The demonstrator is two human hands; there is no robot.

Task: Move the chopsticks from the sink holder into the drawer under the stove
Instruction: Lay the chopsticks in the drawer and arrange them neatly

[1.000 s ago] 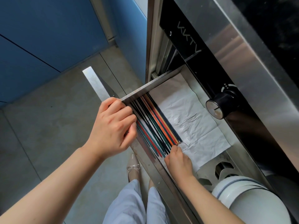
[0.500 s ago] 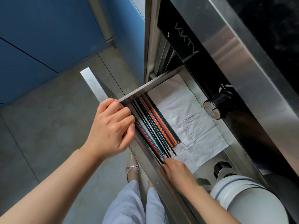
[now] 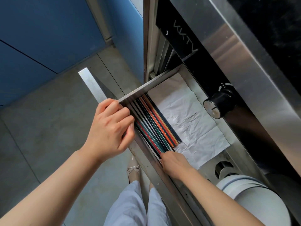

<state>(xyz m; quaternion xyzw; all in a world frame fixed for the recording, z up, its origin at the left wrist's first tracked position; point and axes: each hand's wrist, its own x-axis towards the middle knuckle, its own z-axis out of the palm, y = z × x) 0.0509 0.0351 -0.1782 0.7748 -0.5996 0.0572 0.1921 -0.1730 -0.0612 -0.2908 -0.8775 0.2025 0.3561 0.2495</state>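
Leftmost, the left hand point(image 3: 112, 128) was curled over the front wall of the drawer point(image 3: 143, 162), fingers closed on the steel rim, probably to hold the drawer out and steady. Next to it the chopsticks point(image 3: 154, 126) lay side by side along that front wall, black, red, teal and orange, on a creased white paper liner point(image 3: 192, 124), likely put there to keep the metal floor clean. At their near tips the right hand point(image 3: 174, 162) rested knuckles up, fingers bent down onto the ends; whether it pinched any I could not tell, perhaps squaring them. Further right: a black knob point(image 3: 218, 106); pale lettering above it, "VXTV" or similar, uncertain.
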